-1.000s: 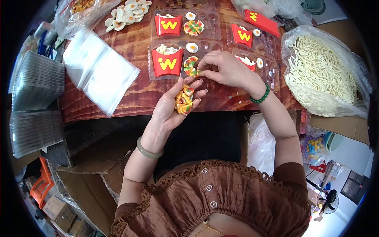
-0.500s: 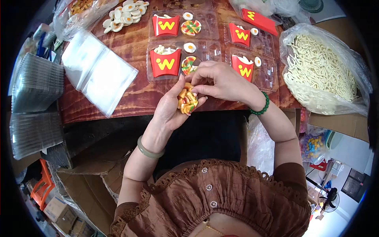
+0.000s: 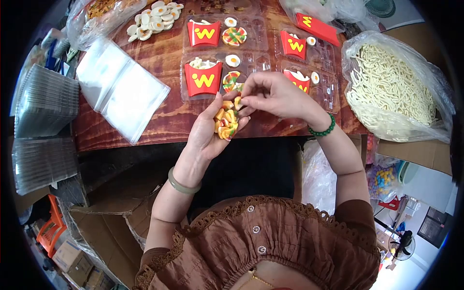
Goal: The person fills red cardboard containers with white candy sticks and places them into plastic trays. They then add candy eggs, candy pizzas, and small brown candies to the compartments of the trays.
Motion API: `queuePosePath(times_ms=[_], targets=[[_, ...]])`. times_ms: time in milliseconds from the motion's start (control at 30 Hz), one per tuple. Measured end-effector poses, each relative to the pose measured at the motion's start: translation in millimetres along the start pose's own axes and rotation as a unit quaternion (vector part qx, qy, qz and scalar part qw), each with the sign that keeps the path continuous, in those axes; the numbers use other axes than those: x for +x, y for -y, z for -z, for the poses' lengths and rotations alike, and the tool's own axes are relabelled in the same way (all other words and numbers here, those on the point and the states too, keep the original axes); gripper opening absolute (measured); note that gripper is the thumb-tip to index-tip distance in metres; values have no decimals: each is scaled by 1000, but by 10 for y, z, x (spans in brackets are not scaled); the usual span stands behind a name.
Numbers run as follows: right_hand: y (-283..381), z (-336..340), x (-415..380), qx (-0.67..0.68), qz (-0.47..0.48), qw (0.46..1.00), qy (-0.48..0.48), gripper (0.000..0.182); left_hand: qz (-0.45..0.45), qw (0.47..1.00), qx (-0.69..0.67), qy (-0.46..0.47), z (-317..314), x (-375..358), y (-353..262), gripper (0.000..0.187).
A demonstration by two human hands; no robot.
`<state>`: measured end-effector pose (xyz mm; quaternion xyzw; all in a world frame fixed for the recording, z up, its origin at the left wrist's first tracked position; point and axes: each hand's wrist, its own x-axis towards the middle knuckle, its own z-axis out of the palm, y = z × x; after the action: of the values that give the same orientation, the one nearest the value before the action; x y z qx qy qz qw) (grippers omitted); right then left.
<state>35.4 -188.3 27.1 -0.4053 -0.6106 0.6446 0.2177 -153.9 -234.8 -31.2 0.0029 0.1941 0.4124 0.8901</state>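
Note:
My left hand is cupped round a heap of small toy pizza slices, yellow-orange with red and green patches. Just above the heap, my right hand pinches one toy pizza slice between thumb and finger. Beyond my hands lies a clear plastic tray. It holds a red fries box, a toy fried egg and a partly hidden round of pizza slices. The tray behind carries another red fries box, an egg and a whole toy pizza.
At right, more trays hold red fries boxes and eggs, beside a bag of toy fries. Loose eggs lie at the back left. Clear bags and stacked plastic trays are on the left.
My right hand has lifted slightly from the heap, and a pizza slice now shows in its pinch. My left hand still cups the other slices.

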Motion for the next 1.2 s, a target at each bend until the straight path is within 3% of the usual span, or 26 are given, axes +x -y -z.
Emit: queuePosePath(times_ms=[33,100,167,233,333,467,533,767,967,1200], targets=[[-32,78,63,-59,48,997,-28,11,-1,1000,-1,0,-17,-4,-2,42],[42,200,120,-181,-4,980,-77,9,-4,1000,6,-17,-72,-6,-7,43],[88,233,160,-230,14,969,-86,10,-4,1000,3,-21,-61,-9,-13,43],[24,289,250,-378,184,904,-82,11,-4,1000,-1,-25,-57,-6,-20,43],[-3,311,355,-432,236,869,-58,13,0,1000,-14,-13,-42,-3,-24,43],[24,248,385,-442,184,875,-77,14,-3,1000,-17,-13,-15,-1,-26,42],[5,248,368,-335,72,935,-97,15,-5,1000,-18,-18,-6,-6,-33,42],[14,301,338,-365,149,914,-89,16,4,1000,-19,-14,-2,2,-40,42],[-43,113,270,-311,40,929,-198,14,3,1000,-12,-20,13,9,-39,43],[-298,22,203,-341,124,905,-222,14,9,1000,-7,-17,-3,16,-42,43]])
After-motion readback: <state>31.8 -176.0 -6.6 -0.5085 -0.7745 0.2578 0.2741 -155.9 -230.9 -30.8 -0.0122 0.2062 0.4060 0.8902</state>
